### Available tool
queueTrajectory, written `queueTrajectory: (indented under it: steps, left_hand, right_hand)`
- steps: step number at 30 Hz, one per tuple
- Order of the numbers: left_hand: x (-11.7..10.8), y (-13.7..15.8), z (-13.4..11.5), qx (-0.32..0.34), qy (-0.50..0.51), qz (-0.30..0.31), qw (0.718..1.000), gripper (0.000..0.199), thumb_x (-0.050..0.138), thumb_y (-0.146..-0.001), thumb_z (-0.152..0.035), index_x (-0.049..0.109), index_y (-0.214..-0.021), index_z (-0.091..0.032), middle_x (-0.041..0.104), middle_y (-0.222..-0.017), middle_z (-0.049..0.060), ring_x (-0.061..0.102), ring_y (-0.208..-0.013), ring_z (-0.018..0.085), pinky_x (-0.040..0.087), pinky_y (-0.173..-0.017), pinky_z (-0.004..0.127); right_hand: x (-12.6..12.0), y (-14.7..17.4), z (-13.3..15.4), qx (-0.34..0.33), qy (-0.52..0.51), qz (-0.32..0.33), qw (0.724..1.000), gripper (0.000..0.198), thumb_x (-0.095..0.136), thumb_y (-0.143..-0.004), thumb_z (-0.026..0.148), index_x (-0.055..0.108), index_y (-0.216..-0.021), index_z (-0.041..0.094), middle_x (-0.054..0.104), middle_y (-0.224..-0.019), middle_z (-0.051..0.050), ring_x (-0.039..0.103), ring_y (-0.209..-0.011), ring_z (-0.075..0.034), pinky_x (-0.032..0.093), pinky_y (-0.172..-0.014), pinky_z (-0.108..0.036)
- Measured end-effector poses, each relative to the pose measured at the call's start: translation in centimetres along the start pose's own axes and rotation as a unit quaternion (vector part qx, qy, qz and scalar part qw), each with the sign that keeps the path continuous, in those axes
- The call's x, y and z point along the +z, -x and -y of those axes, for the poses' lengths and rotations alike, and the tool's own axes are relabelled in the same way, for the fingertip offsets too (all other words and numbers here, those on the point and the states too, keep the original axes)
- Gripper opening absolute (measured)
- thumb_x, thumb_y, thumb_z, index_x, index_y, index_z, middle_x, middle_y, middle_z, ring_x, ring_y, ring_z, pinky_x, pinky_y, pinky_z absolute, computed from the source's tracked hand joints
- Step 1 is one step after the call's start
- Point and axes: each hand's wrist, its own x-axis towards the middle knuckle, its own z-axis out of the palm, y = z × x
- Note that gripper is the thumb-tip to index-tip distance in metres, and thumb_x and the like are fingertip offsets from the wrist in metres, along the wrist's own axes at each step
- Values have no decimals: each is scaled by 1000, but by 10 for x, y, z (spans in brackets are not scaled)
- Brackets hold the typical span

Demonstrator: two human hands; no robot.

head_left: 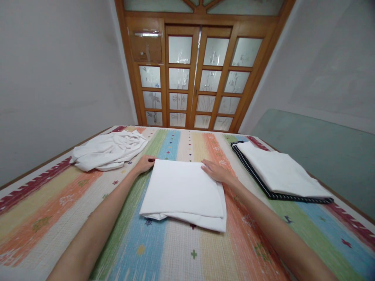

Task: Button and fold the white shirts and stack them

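A folded white cloth (pixel 183 189) lies in front of me on the striped cover, a rough rectangle with its layers slightly uneven along the near edge. My left hand (pixel 145 164) is at its far left corner, thumb and fingers closed on the edge there. Over the far right corner, my right hand (pixel 216 171) rests with its fingers stretched out on top of the fabric. To the left is a crumpled heap of white cloth (pixel 109 150), apart from my hand. On the right sits a folded white cloth (pixel 283 169) on top of a folded black cloth with white stripes (pixel 268 191).
A multicoloured striped cover (pixel 178 253) spreads over the table under everything. Beyond its far edge stand wooden doors with frosted panes (pixel 193 78). Grey walls (pixel 58 70) rise on both sides, and a pale green panel (pixel 316 144) leans along the right.
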Motion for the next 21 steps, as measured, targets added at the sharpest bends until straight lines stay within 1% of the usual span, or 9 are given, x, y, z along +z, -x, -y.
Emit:
queueTrajectory:
  steps: [3, 6, 10, 13, 15, 17, 18, 19, 21]
  left_hand:
    - [5, -3, 2, -7, -28, -23, 999, 42, 61, -65, -47, 77, -83, -12, 74, -74, 6, 64, -70, 21, 48, -66, 28]
    - [8, -6, 3, -29, -45, -34, 998, 38, 62, -64, -43, 77, -82, -12, 71, -67, 4, 61, -63, 19, 45, -62, 26]
    - [7, -7, -1, -66, -41, -31, 997, 28, 66, -62, -35, 77, -79, -14, 70, -65, 3, 60, -64, 18, 45, -64, 26]
    - [3, -4, -11, -80, -57, -49, 994, 22, 65, -63, -24, 76, -80, -15, 73, -76, 7, 64, -76, 22, 48, -73, 28]
    - [4, -1, -22, -56, -98, -93, 989, 25, 61, -66, -17, 75, -86, -14, 74, -89, 10, 64, -90, 25, 48, -86, 31]
    - [12, 4, -36, -13, -148, -117, 982, 30, 55, -72, -14, 73, -95, -13, 71, -105, 11, 61, -105, 26, 42, -99, 35]
    - [19, 7, -44, 10, -169, -109, 980, 32, 51, -76, -15, 72, -100, -13, 69, -112, 11, 59, -111, 26, 39, -104, 36]
    - [28, 10, -52, 32, -183, -84, 979, 34, 47, -81, -17, 70, -106, -14, 68, -116, 11, 58, -114, 25, 36, -107, 37]
    - [51, 18, -63, 76, -196, -2, 978, 36, 43, -89, -26, 65, -115, -15, 65, -123, 11, 56, -119, 24, 35, -108, 38]
  right_hand:
    - [6, 4, -4, -5, 28, -1, 1000, 68, 20, -97, 54, 46, -141, 9, 44, -147, -15, 39, -137, -25, 27, -116, -41]
    - [10, 7, -6, -12, 42, -3, 999, 70, 15, -97, 55, 42, -144, 11, 40, -149, -14, 35, -139, -24, 24, -117, -42]
    - [8, 9, -4, -7, 50, 3, 999, 62, 19, -98, 48, 41, -144, 13, 40, -150, -12, 35, -139, -23, 25, -117, -42]
    - [5, 9, 0, 5, 66, -12, 998, 55, 28, -98, 43, 44, -143, 15, 40, -149, -11, 33, -140, -25, 23, -117, -46]
    - [4, 7, 8, 3, 75, -32, 997, 52, 32, -97, 39, 46, -141, 14, 38, -150, -12, 27, -143, -27, 19, -118, -49]
    - [5, 4, 23, -9, 70, -41, 997, 51, 33, -97, 36, 46, -141, 13, 35, -152, -12, 23, -144, -27, 17, -118, -50]
    - [7, 2, 33, -18, 61, -38, 997, 51, 32, -97, 35, 46, -141, 13, 33, -153, -12, 21, -145, -27, 17, -118, -50]
    - [9, 1, 45, -28, 49, -30, 998, 51, 31, -98, 35, 45, -141, 12, 31, -154, -12, 20, -145, -27, 17, -118, -49]
    - [18, -1, 70, -53, 16, -11, 998, 54, 30, -98, 38, 43, -143, 11, 29, -155, -11, 20, -145, -26, 17, -119, -46]
